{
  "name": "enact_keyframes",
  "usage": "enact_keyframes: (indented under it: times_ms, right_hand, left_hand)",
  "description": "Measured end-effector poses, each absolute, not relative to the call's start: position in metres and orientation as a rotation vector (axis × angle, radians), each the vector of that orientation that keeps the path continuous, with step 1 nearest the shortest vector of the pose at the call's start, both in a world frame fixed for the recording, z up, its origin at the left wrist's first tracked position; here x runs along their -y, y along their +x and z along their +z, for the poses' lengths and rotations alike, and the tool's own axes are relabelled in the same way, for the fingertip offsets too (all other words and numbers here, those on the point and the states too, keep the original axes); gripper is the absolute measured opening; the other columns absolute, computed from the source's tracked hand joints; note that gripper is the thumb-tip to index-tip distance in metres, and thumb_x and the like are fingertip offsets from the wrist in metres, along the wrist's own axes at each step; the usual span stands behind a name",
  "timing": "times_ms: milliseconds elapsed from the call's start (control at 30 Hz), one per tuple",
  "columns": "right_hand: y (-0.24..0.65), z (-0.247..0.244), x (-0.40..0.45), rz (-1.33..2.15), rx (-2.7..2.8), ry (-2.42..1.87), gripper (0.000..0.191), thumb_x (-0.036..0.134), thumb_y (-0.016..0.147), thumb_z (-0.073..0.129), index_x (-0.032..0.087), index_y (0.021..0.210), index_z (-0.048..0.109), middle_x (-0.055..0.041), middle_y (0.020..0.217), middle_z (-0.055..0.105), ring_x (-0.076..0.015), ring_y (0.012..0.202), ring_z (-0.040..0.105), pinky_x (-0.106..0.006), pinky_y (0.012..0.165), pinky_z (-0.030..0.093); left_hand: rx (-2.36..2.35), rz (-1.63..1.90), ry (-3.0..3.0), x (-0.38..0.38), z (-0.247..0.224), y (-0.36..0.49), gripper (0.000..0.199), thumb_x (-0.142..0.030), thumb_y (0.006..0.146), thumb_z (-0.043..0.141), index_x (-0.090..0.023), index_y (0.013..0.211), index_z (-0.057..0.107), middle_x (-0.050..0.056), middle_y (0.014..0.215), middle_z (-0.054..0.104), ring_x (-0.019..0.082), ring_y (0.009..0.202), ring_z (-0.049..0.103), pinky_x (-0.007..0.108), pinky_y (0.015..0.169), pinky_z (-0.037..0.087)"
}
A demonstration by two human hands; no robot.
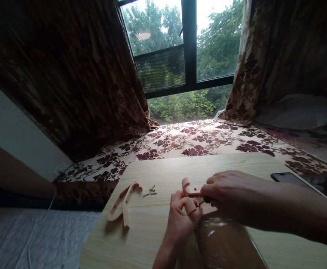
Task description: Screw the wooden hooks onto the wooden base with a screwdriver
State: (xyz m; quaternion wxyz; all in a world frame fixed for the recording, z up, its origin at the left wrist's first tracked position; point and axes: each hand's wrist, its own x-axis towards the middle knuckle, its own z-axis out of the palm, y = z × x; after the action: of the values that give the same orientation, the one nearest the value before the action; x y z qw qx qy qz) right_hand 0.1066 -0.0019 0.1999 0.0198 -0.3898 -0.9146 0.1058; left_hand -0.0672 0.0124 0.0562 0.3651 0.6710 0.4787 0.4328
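My left hand (181, 215) is closed round the curled end of a wooden piece (190, 206), low at the middle right of the view. From the right, my right hand (215, 188) reaches over, its fingers wrapped round a dark-handled tool whose thin metal shaft (201, 203) points at my left fingertips. Just behind my hands, a curved wooden hook (190, 188) with a dark hole lies on the work. A brown block or box with a shiny wrapping (225, 243) sits below my hands. My right hand hides much of the tool.
Two curved wooden hooks (126, 205) lie on the left of the pale wooden table (152, 243), beside several small screws (152, 191). A phone (292, 181) is at the right edge. Behind is a floral-covered ledge (197, 140) under a window.
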Motion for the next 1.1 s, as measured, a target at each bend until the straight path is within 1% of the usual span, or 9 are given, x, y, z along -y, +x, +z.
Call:
enact_keyframes:
  times_ms: [133, 233, 300, 500, 633, 767, 867, 933, 1100]
  right_hand:
    - [0.106, 0.202, 0.003, 0.313, 2.861, -1.203, 0.019, 0.004, 0.081, 0.057, 0.019, 0.085, 0.066, -0.0023, 0.075, 0.07, -0.0172, 0.063, 0.063, -0.026, 0.054, 0.034]
    - [0.105, 0.205, 0.001, 0.327, 2.875, -1.19, 0.019, 0.001, 0.078, 0.056, 0.018, 0.08, 0.065, -0.0018, 0.073, 0.069, -0.0147, 0.06, 0.061, -0.025, 0.052, 0.032]
    - [0.103, 0.208, -0.001, 0.323, 2.894, -1.169, 0.021, -0.001, 0.076, 0.055, 0.017, 0.079, 0.064, -0.0013, 0.071, 0.068, -0.0132, 0.058, 0.059, -0.024, 0.052, 0.032]
    - [0.102, 0.213, -0.006, 0.272, 2.961, -1.186, 0.02, 0.001, 0.077, 0.055, 0.016, 0.084, 0.066, -0.0028, 0.072, 0.069, -0.0134, 0.059, 0.058, -0.024, 0.051, 0.03]
    - [0.099, 0.218, -0.009, 0.161, 2.964, -1.176, 0.019, 0.001, 0.071, 0.057, 0.017, 0.076, 0.065, -0.0015, 0.066, 0.067, -0.0119, 0.053, 0.053, -0.024, 0.047, 0.025]
    - [0.099, 0.221, -0.015, 0.232, 2.984, -1.125, 0.017, 0.004, 0.069, 0.057, 0.017, 0.074, 0.066, -0.0011, 0.064, 0.066, -0.0111, 0.051, 0.05, -0.024, 0.047, 0.023]
    - [0.102, 0.218, -0.018, 0.27, 2.952, -1.116, 0.02, 0.003, 0.068, 0.055, 0.018, 0.075, 0.066, -0.001, 0.065, 0.067, -0.0112, 0.053, 0.051, -0.024, 0.048, 0.023]
    - [0.106, 0.214, -0.017, 0.264, 2.909, -1.118, 0.024, 0.002, 0.067, 0.053, 0.02, 0.076, 0.066, -0.0009, 0.067, 0.067, -0.0117, 0.054, 0.053, -0.024, 0.049, 0.024]
    - [0.114, 0.209, -0.012, 0.255, 2.885, -1.185, 0.023, 0.004, 0.068, 0.053, 0.019, 0.08, 0.066, -0.0034, 0.072, 0.07, -0.014, 0.06, 0.059, -0.025, 0.051, 0.025]
  left_hand:
    - [-1.254, 1.129, 1.72, -0.009, 0.052, -0.066, 0.002, -0.025, 0.072, 0.067, -0.026, 0.07, 0.068, 0.001, 0.089, 0.058, 0.022, 0.1, 0.051, 0.039, 0.09, 0.044]
    - [-1.237, 1.125, 1.715, -0.008, 0.05, -0.066, 0.002, -0.026, 0.073, 0.066, -0.026, 0.072, 0.067, 0.001, 0.092, 0.057, 0.022, 0.101, 0.05, 0.038, 0.091, 0.044]
    - [-1.226, 1.124, 1.71, -0.009, 0.048, -0.066, 0.001, -0.027, 0.073, 0.067, -0.026, 0.072, 0.067, 0.002, 0.092, 0.056, 0.022, 0.101, 0.049, 0.039, 0.092, 0.044]
    - [-1.209, 1.11, 1.678, -0.01, 0.049, -0.066, 0.007, -0.032, 0.074, 0.067, -0.025, 0.073, 0.067, 0.003, 0.094, 0.055, 0.023, 0.102, 0.048, 0.04, 0.094, 0.042]
    - [-1.217, 1.082, 1.676, -0.008, 0.053, -0.065, 0.006, -0.031, 0.074, 0.067, -0.026, 0.073, 0.067, 0.002, 0.092, 0.054, 0.023, 0.103, 0.047, 0.04, 0.094, 0.041]
    - [-1.216, 1.045, 1.681, -0.003, 0.055, -0.069, 0.004, -0.029, 0.073, 0.067, -0.027, 0.077, 0.068, 0.002, 0.094, 0.054, 0.023, 0.103, 0.048, 0.04, 0.095, 0.042]
    - [-1.171, 1.011, 1.693, 0.001, 0.057, -0.078, 0.031, -0.023, 0.067, 0.069, -0.028, 0.097, 0.068, 0.003, 0.107, 0.054, 0.023, 0.109, 0.05, 0.04, 0.099, 0.041]
    - [-1.13, 0.984, 1.712, 0.002, 0.059, -0.085, 0.039, -0.022, 0.064, 0.071, -0.028, 0.102, 0.067, 0.003, 0.114, 0.053, 0.023, 0.112, 0.052, 0.038, 0.1, 0.042]
    - [-1.112, 0.978, 1.766, 0.0, 0.061, -0.092, 0.02, -0.024, 0.071, 0.066, -0.025, 0.091, 0.068, 0.004, 0.111, 0.057, 0.022, 0.111, 0.054, 0.036, 0.099, 0.042]
